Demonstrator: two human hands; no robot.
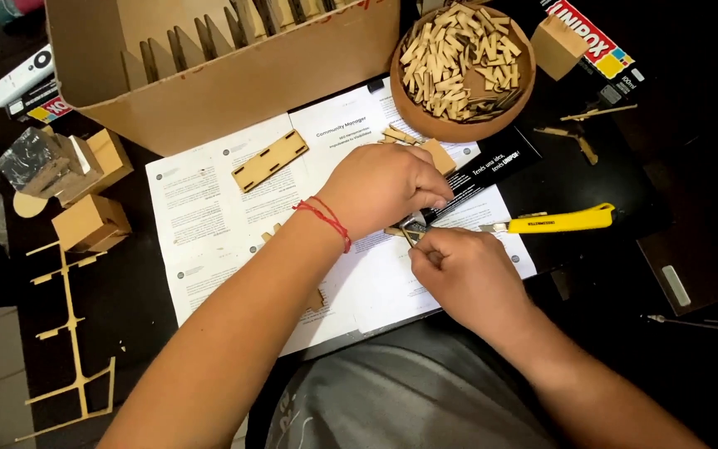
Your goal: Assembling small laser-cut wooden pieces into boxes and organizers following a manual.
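My left hand [384, 187], with a red string bracelet at the wrist, reaches across the printed papers [209, 216] and pinches a small dark tube with a metallic end [419, 224]. My right hand [463, 270] meets it from below, fingertips closed on the same small tube and a thin wooden piece [396, 232] under it. Both hands sit over the middle of the papers. A yellow utility knife [554, 221] lies just right of the hands, blade pointing at them. A small wooden block [438, 155] sits just beyond my left hand.
A round bowl [459, 126] full of small wooden strips stands at the back. A cardboard box [209, 83] with wooden panels is back left. A slotted wooden plate [269, 160] lies on the papers. Wooden boxes [91, 223], a laser-cut frame [68, 333] and a glue carton [596, 41] surround them.
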